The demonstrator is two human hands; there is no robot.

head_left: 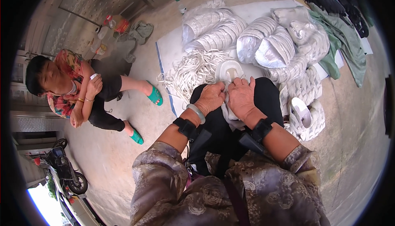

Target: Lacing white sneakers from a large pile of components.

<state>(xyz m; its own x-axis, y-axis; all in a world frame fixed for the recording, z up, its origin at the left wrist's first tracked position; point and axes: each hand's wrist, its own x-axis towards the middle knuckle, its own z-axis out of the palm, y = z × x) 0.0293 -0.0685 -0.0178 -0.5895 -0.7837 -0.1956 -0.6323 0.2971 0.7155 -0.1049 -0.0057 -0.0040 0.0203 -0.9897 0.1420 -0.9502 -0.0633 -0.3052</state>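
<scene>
A white shoe [228,70] lies across my lap, its rounded end pointing away from me. My left hand [211,98] grips its left side with curled fingers. From the right, my right hand [242,97] is closed on the same shoe, fingers bent over its upper; the fingertips and what they pinch are partly hidden. Just beyond my left knee spreads a tangled heap of white shoelaces [193,70]. By my right knee a loose white shoe [300,113] rests against stacked white shoes [302,88].
Plastic-wrapped bundles of white shoes [267,41] cover a white sheet [168,47] ahead. Green cloth [335,49] and black shoes [329,2] lie at the far right. Another person [88,86] sits at left, arms crossed, near plastic bottles [117,23]. A motorcycle [66,166] stands behind.
</scene>
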